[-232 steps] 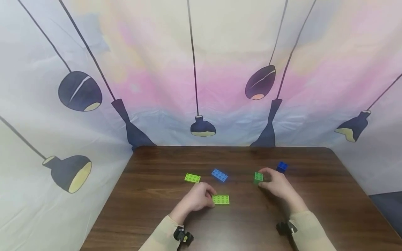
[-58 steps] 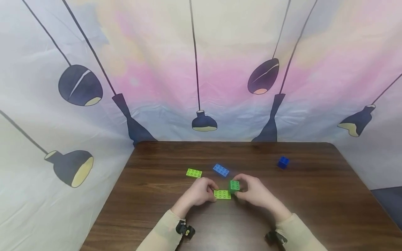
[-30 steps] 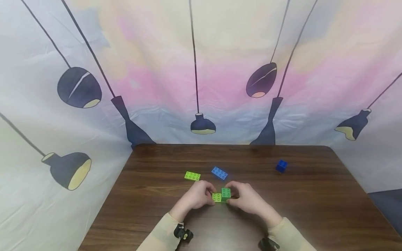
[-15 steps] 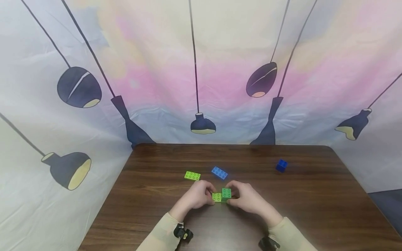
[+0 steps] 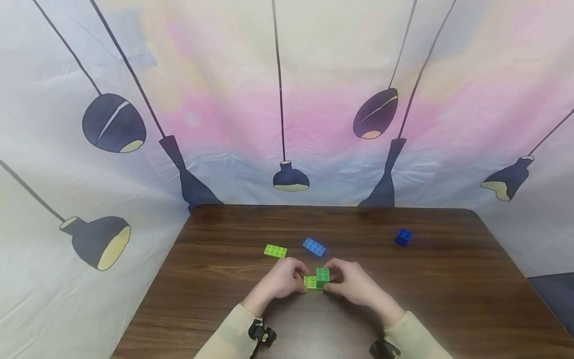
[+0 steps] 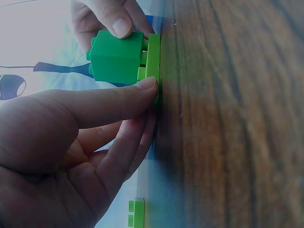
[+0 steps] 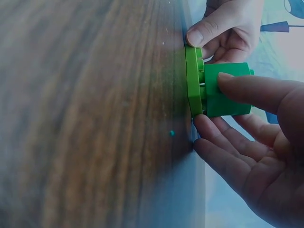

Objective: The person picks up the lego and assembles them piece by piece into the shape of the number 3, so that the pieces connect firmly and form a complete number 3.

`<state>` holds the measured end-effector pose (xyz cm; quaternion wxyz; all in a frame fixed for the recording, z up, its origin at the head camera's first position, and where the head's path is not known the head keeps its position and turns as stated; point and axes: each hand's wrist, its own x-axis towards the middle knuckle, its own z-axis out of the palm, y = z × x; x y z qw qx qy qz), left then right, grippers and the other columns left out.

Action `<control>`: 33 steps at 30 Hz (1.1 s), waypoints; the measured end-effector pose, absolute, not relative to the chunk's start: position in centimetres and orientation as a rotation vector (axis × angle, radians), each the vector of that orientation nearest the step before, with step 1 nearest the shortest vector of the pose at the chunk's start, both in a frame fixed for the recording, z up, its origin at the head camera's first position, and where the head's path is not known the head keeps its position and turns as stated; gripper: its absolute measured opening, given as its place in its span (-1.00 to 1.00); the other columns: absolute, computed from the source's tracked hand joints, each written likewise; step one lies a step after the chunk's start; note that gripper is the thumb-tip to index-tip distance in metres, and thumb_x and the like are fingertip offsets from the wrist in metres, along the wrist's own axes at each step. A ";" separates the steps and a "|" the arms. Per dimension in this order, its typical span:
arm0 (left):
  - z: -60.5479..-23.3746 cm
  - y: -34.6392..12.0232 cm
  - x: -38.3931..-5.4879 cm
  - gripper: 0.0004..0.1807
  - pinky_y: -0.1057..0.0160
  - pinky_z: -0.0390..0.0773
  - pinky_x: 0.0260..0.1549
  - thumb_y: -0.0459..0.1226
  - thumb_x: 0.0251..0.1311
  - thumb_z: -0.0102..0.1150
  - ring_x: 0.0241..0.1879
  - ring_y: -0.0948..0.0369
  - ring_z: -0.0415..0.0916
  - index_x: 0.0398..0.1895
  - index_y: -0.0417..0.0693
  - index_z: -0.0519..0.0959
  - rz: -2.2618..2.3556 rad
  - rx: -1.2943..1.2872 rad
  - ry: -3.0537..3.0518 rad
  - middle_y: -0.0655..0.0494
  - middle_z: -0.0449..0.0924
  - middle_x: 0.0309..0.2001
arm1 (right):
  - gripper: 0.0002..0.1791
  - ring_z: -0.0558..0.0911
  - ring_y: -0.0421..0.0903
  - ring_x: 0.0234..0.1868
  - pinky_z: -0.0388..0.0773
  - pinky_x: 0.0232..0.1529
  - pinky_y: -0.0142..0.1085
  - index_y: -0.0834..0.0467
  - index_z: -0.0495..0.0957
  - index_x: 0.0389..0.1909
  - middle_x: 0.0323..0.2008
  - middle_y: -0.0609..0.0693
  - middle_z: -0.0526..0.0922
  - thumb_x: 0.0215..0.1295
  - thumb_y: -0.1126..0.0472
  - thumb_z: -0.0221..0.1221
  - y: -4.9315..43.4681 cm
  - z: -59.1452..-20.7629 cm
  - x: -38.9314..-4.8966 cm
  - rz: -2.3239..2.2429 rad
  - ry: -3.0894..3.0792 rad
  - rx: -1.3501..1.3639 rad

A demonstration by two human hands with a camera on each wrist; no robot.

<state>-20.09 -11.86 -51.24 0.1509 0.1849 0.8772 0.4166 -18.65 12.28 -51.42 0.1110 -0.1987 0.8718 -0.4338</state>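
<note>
Plate (image 5: 310,282) is pinched by our left hand (image 5: 284,278), brick (image 5: 322,277) atop its three-o'clock end by our right hand (image 5: 354,282). Let's press squarely.

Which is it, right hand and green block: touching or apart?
Touching. In the right wrist view, the right hand has its thumb against the green block.

Between the left hand (image 5: 282,280) and right hand (image 5: 354,283), the green brick (image 5: 323,277) and lime plate (image 5: 309,282) fill the gap. Beyond, a hand could pass between the blue plate (image 5: 314,247) and dark-blue brick (image 5: 403,238), up to the backdrop (image 5: 332,174).
</note>
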 end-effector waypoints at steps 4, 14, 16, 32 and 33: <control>-51.2 -11.9 -20.2 -0.66 0.29 0.49 -0.52 -0.56 -0.05 0.58 -0.51 0.28 0.52 -0.18 -0.23 0.72 1.200 0.530 2.518 0.14 0.61 -0.52 | -0.63 0.76 -0.03 -0.04 0.72 -0.05 -0.08 0.08 0.63 0.06 -0.06 -0.04 0.76 0.28 0.28 0.50 12.3 -51.5 -18.7 -1.278 2.556 -0.594; -51.2 -11.8 -20.2 -0.67 0.29 0.51 -0.50 -0.56 -0.04 0.58 -0.50 0.29 0.53 -0.19 -0.22 0.72 1.197 0.533 2.517 0.14 0.61 -0.51 | -0.39 0.77 0.01 0.00 0.72 -0.15 -0.22 0.17 0.55 0.28 0.12 0.12 0.71 0.25 0.24 0.53 13.0 -51.6 -19.2 -1.282 2.498 -0.646; -51.2 -11.7 -20.2 -0.67 0.30 0.50 -0.50 -0.56 -0.04 0.58 -0.50 0.29 0.53 -0.19 -0.22 0.72 1.200 0.530 2.515 0.14 0.61 -0.51 | -0.40 0.77 0.02 0.00 0.72 -0.18 -0.24 0.17 0.55 0.27 0.15 0.14 0.70 0.24 0.23 0.54 13.3 -51.4 -19.3 -1.296 2.493 -0.646; -51.3 -11.9 -20.2 -0.67 0.28 0.51 -0.49 -0.56 -0.04 0.58 -0.48 0.27 0.53 -0.18 -0.22 0.72 1.197 0.531 2.518 0.15 0.61 -0.50 | -0.60 0.73 -0.09 0.01 0.67 0.09 -0.02 0.14 0.72 0.09 0.00 -0.09 0.77 0.28 0.15 0.52 13.5 -50.2 -19.3 -1.318 2.612 -0.615; -51.3 -11.9 -20.2 -0.67 0.28 0.51 -0.49 -0.56 -0.04 0.58 -0.48 0.27 0.54 -0.18 -0.22 0.72 1.198 0.531 2.517 0.15 0.61 -0.50 | -0.61 0.74 -0.09 0.01 0.67 0.09 -0.03 0.13 0.72 0.09 -0.01 -0.09 0.77 0.28 0.14 0.51 13.5 -50.2 -19.3 -1.312 2.616 -0.617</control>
